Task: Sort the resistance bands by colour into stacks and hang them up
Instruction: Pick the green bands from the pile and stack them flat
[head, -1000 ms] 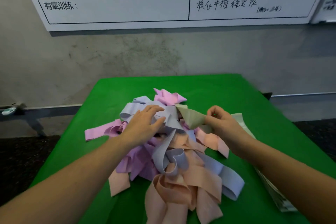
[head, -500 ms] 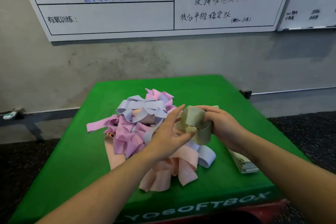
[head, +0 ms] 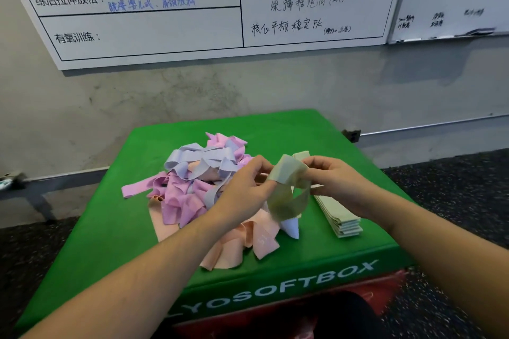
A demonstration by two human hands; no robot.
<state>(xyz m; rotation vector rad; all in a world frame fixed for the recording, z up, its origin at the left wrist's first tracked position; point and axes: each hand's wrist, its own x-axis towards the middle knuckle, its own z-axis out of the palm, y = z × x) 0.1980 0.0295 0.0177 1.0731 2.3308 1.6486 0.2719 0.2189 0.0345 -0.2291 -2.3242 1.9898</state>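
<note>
left hand [head: 245, 187] + right hand [head: 334, 181]: both pinch green band [head: 287, 190] | pile [head: 198, 187] left | green stack [head: 337, 213] right, on box [head: 110, 228]

Green soft box [head: 115, 228], handwritten whiteboard [head: 170, 33] on grey wall [head: 192, 91], dark speckled floor [head: 454, 187]
</note>
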